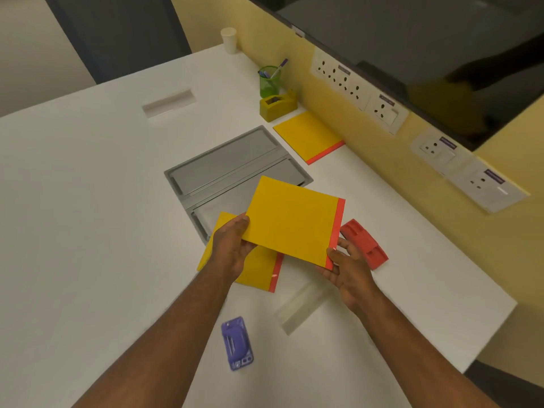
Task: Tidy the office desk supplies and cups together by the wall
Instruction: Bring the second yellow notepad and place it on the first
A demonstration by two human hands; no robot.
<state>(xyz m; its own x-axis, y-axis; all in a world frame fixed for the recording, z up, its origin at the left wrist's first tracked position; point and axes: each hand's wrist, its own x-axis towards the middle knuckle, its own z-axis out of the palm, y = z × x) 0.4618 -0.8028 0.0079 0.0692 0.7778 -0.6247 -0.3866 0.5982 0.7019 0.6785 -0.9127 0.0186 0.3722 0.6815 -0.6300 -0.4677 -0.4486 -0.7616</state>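
Hands both up over the surface (88, 201), left hand (232, 245) pinching the near-left corner of a yellow folder (291, 219), right hand (346, 270) gripping its red-edged corner; second folder (259, 269) lies flat right underneath; red holder (365, 242) just beside the right hand; purple stapler (237, 343) nearer me; third folder (309, 135), tape dispenser (276, 104), green pen cup (269, 81) and white cup (229, 39) sit by the wall.

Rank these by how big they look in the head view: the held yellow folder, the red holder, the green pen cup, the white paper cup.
1. Held yellow folder, by far the largest.
2. Red holder.
3. Green pen cup.
4. White paper cup.
The two cups stand farther from the camera, so their real sizes against the holder stay unsure.
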